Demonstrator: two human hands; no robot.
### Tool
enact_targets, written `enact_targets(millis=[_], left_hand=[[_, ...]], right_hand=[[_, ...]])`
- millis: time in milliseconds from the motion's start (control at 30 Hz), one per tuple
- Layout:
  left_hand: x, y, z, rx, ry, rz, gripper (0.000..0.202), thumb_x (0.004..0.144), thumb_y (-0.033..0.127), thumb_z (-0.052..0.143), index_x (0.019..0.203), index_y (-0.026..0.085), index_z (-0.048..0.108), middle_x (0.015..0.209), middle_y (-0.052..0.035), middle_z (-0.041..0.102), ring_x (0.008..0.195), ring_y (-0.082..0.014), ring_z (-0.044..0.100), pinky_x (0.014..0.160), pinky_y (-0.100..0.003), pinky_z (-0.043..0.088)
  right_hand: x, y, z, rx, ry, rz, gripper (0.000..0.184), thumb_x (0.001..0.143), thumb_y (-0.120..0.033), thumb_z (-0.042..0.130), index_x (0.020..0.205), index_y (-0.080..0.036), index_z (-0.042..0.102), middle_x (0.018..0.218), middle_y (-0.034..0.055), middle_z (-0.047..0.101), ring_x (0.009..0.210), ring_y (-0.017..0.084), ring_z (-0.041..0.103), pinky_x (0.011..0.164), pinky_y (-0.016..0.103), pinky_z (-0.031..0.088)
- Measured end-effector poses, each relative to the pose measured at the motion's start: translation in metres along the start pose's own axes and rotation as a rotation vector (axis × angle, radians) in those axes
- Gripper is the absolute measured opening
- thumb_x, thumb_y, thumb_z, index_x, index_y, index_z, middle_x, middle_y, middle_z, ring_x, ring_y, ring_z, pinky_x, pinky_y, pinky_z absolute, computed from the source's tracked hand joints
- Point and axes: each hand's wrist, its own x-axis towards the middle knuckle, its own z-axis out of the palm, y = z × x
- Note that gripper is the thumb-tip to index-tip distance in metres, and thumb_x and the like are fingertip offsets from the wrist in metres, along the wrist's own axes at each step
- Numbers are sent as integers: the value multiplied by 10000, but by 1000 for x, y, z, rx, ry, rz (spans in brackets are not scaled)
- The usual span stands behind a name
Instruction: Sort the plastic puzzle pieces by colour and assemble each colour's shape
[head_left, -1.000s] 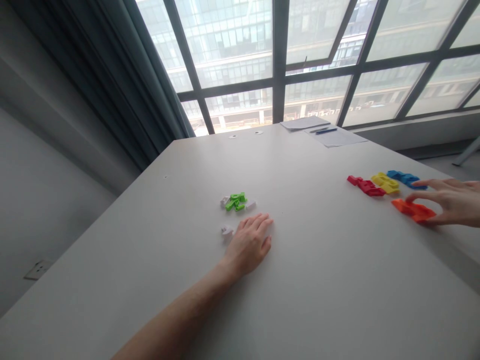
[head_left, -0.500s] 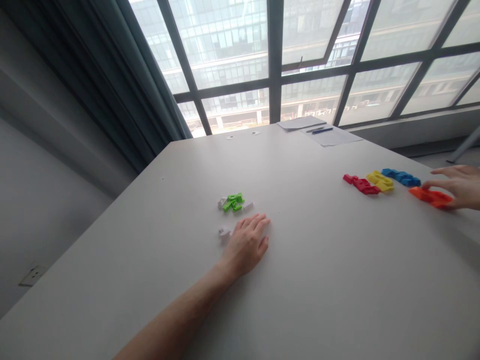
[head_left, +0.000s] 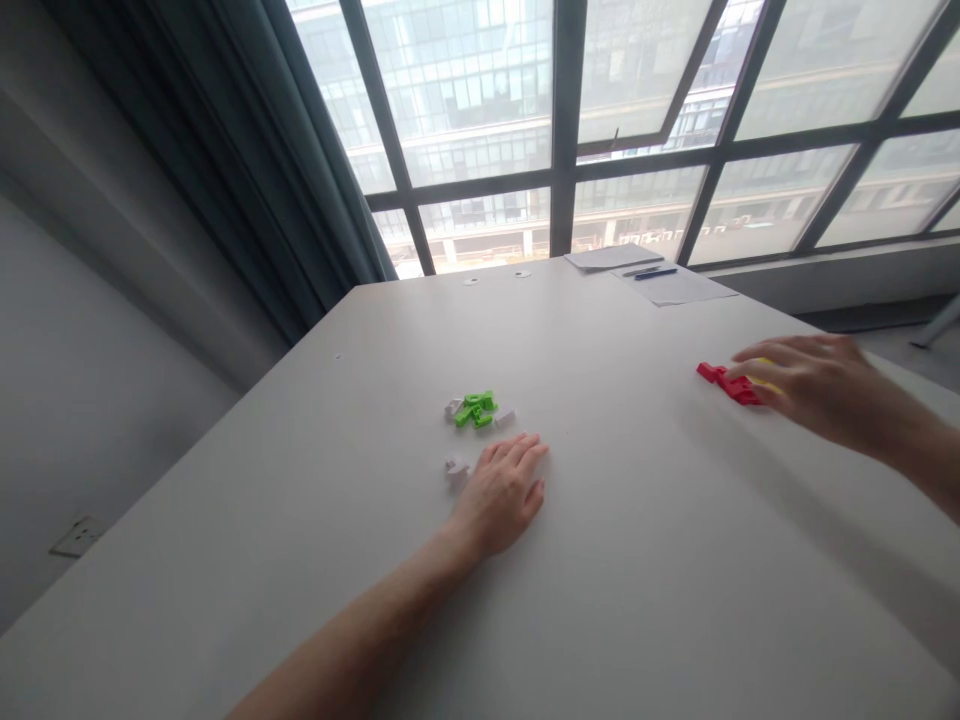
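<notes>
My left hand (head_left: 501, 492) lies flat on the white table (head_left: 630, 560), fingers stretched out and holding nothing. Just left of its fingertips sits a small white piece (head_left: 454, 468). A little farther off is a cluster of green pieces (head_left: 474, 408) with white pieces beside it. My right hand (head_left: 814, 385) hovers low over the coloured pieces at the right, fingers spread. The red pieces (head_left: 726, 381) show just beyond its fingertips, and a sliver of yellow (head_left: 765, 363) peeks out under the fingers. The blue and orange pieces are hidden by the hand and forearm.
Sheets of paper (head_left: 679, 287) with a blue pen (head_left: 654, 273) lie at the table's far edge by the window. Two small round discs (head_left: 493, 277) sit near that edge. A dark curtain (head_left: 247, 180) hangs at the left. A wall socket (head_left: 76, 535) is low on the left.
My right hand has moved left from the orange piece to above the yellow and red pieces, covering the blue and orange ones. My left hand has stayed where it was.
</notes>
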Motion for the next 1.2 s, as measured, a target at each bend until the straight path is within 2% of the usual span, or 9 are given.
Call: enact_targets(millis=[67, 167, 233, 300, 400, 500, 667, 967, 1200], left_hand=[[-1, 1, -1, 20, 20, 6, 396, 891, 186, 488, 1286, 193, 495, 1415, -104, 496, 1346, -245, 410, 1118, -461, 344], [-2, 0, -3, 94, 59, 35, 390, 875, 170, 496, 1264, 190, 510, 1438, -118, 465, 1366, -265, 381, 1116, -476, 339], [-2, -3, -5, 157, 82, 55, 382, 874, 169, 493, 1255, 186, 518, 1437, -119, 466, 1368, -276, 375, 1117, -485, 329], [-1, -7, -6, 218, 116, 42, 375, 878, 160, 477, 1250, 177, 522, 1433, -124, 471, 1371, -280, 371, 1120, -487, 319], [2, -16, -10, 283, 189, -55, 397, 877, 143, 464, 1271, 170, 503, 1433, -137, 464, 1369, -280, 374, 1115, -487, 317], [5, -27, -15, 290, 249, -175, 421, 869, 164, 487, 1290, 175, 480, 1414, -143, 477, 1345, -286, 402, 1097, -488, 335], [7, -47, -17, 295, 278, -301, 398, 862, 155, 482, 1259, 170, 494, 1308, -144, 555, 1237, -292, 491, 1053, -480, 368], [5, -57, -11, 283, 294, -272, 318, 868, 165, 549, 1184, 201, 554, 1240, -91, 613, 1222, -261, 504, 1041, -441, 364], [4, -58, -11, 285, 342, -213, 181, 857, 189, 635, 1034, 224, 619, 1166, -43, 672, 1208, -253, 529, 1060, -461, 317]], right_hand=[[22, -56, 8, -2, -14, -216, 329, 931, -268, 355, 1029, -227, 667, 1117, 110, 666, 1080, 289, 557, 960, 495, 324], [46, -121, 36, 77, 23, -406, 300, 898, -180, 410, 1019, -266, 671, 1121, 70, 668, 1129, 270, 544, 948, 457, 367], [53, -148, 58, 107, 61, -441, 341, 872, -125, 436, 1075, -287, 655, 1193, 70, 645, 1198, 277, 505, 977, 483, 349], [55, -163, 78, 130, 77, -429, 360, 868, -109, 439, 1103, -292, 641, 1239, 78, 619, 1221, 282, 487, 987, 502, 343], [53, -169, 96, 204, 87, -336, 297, 901, -151, 417, 1068, -265, 634, 1212, 96, 614, 1187, 269, 499, 960, 480, 384], [50, -166, 100, 265, 112, -220, 248, 919, -205, 416, 1033, -262, 628, 1154, 106, 622, 1130, 274, 518, 907, 475, 426], [49, -163, 101, 311, 109, -197, 263, 892, -174, 434, 1044, -287, 616, 1134, 92, 624, 1115, 276, 520, 885, 479, 441], [50, -161, 102, 304, 30, -171, 258, 887, -145, 448, 1068, -236, 607, 1148, 99, 616, 1128, 263, 503, 930, 446, 415], [50, -162, 105, 302, 40, -165, 258, 880, -139, 458, 1063, -224, 620, 1147, 100, 624, 1114, 246, 512, 940, 422, 412]])
